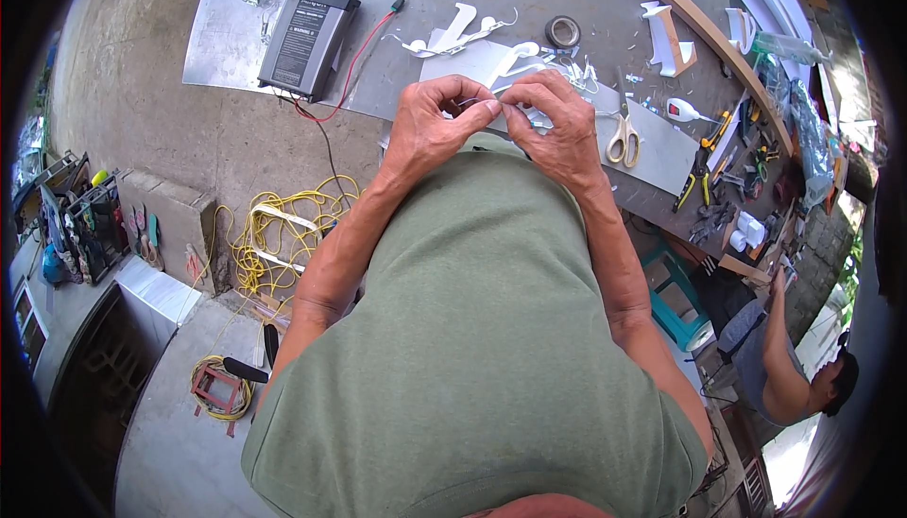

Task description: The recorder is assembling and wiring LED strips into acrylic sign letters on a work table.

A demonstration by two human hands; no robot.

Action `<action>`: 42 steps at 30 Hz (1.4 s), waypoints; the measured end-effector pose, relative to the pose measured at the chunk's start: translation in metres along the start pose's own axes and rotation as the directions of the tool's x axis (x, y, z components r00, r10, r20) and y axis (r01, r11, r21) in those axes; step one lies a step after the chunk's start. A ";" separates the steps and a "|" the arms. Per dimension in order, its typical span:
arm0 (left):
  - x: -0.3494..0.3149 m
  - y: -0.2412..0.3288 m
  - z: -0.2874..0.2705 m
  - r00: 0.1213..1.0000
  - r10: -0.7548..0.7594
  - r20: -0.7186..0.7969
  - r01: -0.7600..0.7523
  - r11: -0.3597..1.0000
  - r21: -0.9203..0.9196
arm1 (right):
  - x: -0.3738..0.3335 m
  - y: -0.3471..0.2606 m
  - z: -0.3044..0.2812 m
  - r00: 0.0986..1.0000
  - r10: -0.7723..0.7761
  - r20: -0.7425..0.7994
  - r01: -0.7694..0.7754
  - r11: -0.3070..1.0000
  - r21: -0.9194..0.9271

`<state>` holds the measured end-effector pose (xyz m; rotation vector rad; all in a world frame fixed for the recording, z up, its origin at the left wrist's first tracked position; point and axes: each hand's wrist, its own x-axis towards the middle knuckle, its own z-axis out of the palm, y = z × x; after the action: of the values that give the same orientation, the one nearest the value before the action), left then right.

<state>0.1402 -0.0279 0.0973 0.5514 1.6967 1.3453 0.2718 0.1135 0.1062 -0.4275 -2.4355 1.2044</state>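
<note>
Both hands meet at the table's near edge, fingertips almost touching. My left hand (436, 126) is closed in a pinch on a thin wire, of which only a short bit shows. My right hand (556, 128) pinches at the same spot, its fingertips hiding most of what they hold. Just beyond the hands lie white plastic pieces with thin wires (515, 57) on a pale sheet. Beside my right hand is a pair of scissors (624, 140) with light handles. A roll of dark tape (562, 33) rests farther back.
A dark box-shaped power unit (309, 41) with red and black leads stands at the left. Pliers (696, 178), a white glue bottle (680, 110) and several tools lie at the right. Yellow cord (269, 244) tangles on the floor. Another person (784, 367) works at the far right.
</note>
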 end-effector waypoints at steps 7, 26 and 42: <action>0.000 -0.001 0.000 0.999 0.016 0.028 -0.016 1.000 0.016 | 0.001 0.000 0.000 1.000 -0.015 -0.001 0.015 1.000 -0.023; -0.011 0.007 -0.004 0.994 0.083 0.071 -0.090 0.991 0.101 | -0.004 -0.014 0.000 1.000 -0.019 0.013 0.019 1.000 0.023; 0.000 -0.003 0.012 0.997 0.078 -0.018 -0.079 0.995 -0.068 | -0.003 -0.012 0.003 0.964 0.197 -0.181 -0.195 0.980 0.025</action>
<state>0.1507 -0.0226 0.0944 0.5750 1.6497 1.4614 0.2720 0.1027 0.1135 -0.7581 -2.2729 1.1941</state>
